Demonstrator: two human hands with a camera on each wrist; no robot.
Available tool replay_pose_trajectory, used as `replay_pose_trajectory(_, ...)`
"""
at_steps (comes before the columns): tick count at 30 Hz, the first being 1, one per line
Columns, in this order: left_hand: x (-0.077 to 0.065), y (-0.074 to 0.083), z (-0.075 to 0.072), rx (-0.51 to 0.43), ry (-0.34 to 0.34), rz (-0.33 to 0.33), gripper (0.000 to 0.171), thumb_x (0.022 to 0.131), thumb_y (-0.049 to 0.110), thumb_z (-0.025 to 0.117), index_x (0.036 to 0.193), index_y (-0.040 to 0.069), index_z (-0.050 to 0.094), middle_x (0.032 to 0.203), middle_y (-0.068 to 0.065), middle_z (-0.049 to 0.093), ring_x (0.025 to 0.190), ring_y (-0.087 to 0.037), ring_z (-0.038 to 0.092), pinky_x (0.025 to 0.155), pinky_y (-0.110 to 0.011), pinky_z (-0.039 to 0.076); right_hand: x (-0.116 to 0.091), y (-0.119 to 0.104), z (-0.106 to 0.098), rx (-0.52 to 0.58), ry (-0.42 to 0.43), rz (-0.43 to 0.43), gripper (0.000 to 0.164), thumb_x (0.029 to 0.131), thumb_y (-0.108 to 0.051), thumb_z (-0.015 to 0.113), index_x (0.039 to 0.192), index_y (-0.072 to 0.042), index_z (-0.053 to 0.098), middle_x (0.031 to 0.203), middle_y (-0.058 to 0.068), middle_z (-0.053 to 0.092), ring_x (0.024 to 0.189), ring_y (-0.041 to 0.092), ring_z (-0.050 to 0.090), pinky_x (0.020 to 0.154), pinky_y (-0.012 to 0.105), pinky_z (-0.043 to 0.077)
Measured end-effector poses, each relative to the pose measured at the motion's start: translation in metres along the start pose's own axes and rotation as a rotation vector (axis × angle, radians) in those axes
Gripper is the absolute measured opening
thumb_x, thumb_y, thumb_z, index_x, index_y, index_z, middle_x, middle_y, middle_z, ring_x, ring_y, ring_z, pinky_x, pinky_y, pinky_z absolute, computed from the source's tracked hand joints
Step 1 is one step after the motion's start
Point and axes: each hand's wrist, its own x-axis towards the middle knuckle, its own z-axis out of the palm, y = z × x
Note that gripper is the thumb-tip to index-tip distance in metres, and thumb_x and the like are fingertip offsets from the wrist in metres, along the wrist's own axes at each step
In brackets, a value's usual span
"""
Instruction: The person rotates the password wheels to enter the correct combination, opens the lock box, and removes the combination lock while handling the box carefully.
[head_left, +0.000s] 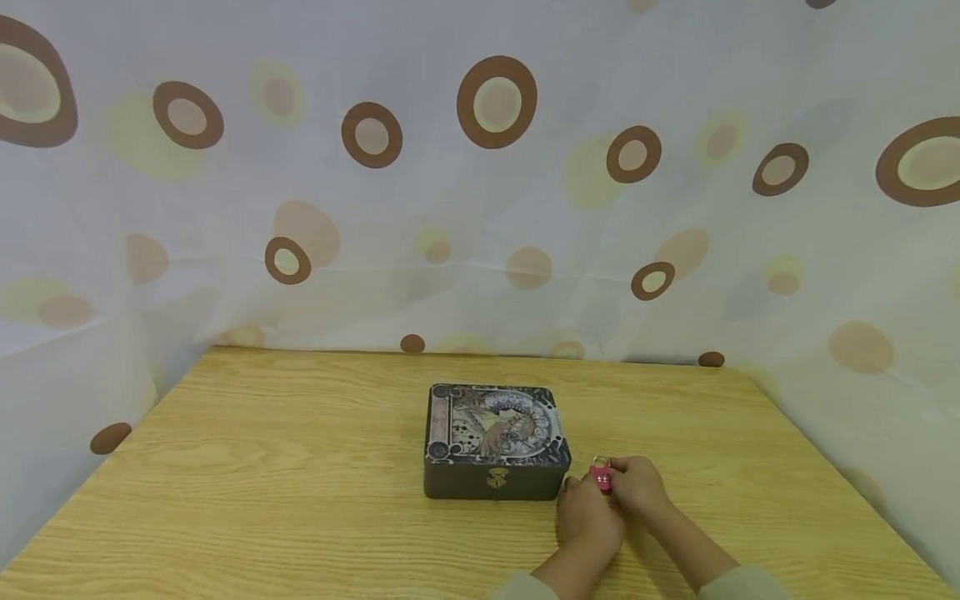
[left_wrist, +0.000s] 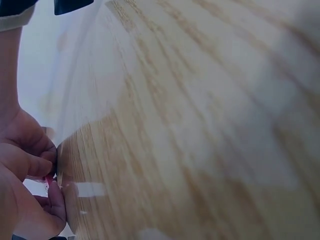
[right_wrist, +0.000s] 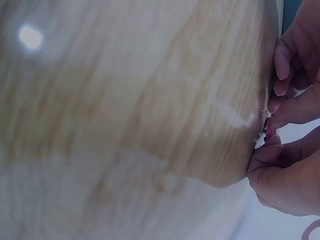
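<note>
A small pink combination padlock [head_left: 601, 477] with number dials and a metal shackle is held between both hands, just right of the box. My right hand [head_left: 639, 485] pinches its right side. From the left, my left hand [head_left: 588, 515] grips its lower part with curled fingers. In the left wrist view a sliver of the pink padlock [left_wrist: 48, 181] shows between the fingertips of both hands. The right wrist view shows the padlock [right_wrist: 271, 128] edge-on, mostly covered by fingers. Beside the left hand sits a dark decorated tin box [head_left: 498, 483], lid down, with a brass clasp [head_left: 497, 477] at its front.
The box and hands are on a light wood-grain table [head_left: 262, 467]. Behind it and along both sides hangs a pale curtain [head_left: 450, 200] with brown and beige circles, meeting the table's back edge.
</note>
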Motion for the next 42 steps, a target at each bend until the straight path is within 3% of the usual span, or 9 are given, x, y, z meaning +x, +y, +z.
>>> replay_pose_trajectory(13,0.003,-0.002,0.000,-0.020,-0.060,0.002,0.020,0.069,0.008,0.070,0.088,0.008,0.067,0.080,-0.006,0.054,0.079,-0.022,0.055,0.072,-0.031,0.050,-0.002,-0.004,0.000,0.020,-0.021,0.035,0.033,0.090,-0.002,0.047,0.116,0.019,0.052,0.112,0.033,0.058,0.078,0.021,0.058,0.057,0.020,0.046)
replay_pose_trajectory(20,0.003,-0.004,-0.001,-0.014,-0.062,0.029,0.023,0.068,0.008,0.070,0.091,0.009,0.066,0.079,-0.005,0.053,0.080,-0.021,0.055,0.072,-0.029,0.049,-0.002,-0.005,0.001,0.006,-0.008,0.028,0.033,0.090,-0.002,0.046,0.115,0.019,0.052,0.119,0.034,0.054,0.098,0.035,0.057,0.074,0.032,0.054)
replay_pose_trajectory(33,0.000,-0.004,-0.002,0.005,-0.061,0.073,0.040,0.069,0.006,0.068,0.108,0.005,0.063,0.085,-0.008,0.056,0.084,-0.023,0.056,0.077,-0.029,0.049,-0.001,-0.007,0.000,-0.026,-0.002,0.030,0.033,0.089,-0.002,0.046,0.115,0.016,0.054,0.123,0.033,0.051,0.105,0.037,0.053,0.085,0.041,0.050)
replay_pose_trajectory(37,-0.003,-0.006,-0.004,-0.014,-0.099,0.122,0.043,0.073,0.006,0.064,0.115,0.003,0.060,0.090,-0.011,0.056,0.091,-0.027,0.056,0.083,-0.030,0.049,0.000,-0.006,0.000,-0.040,0.007,0.024,0.033,0.088,-0.002,0.046,0.114,0.015,0.056,0.120,0.033,0.054,0.097,0.033,0.055,0.078,0.036,0.050)
replay_pose_trajectory(42,-0.010,-0.013,-0.011,-0.057,-0.182,0.252,0.043,0.074,0.005,0.060,0.117,0.001,0.060,0.091,-0.011,0.055,0.086,-0.024,0.055,0.078,-0.029,0.049,0.000,-0.005,-0.001,-0.039,0.020,0.025,0.032,0.087,-0.003,0.048,0.113,0.014,0.057,0.115,0.033,0.057,0.087,0.028,0.055,0.064,0.024,0.045)
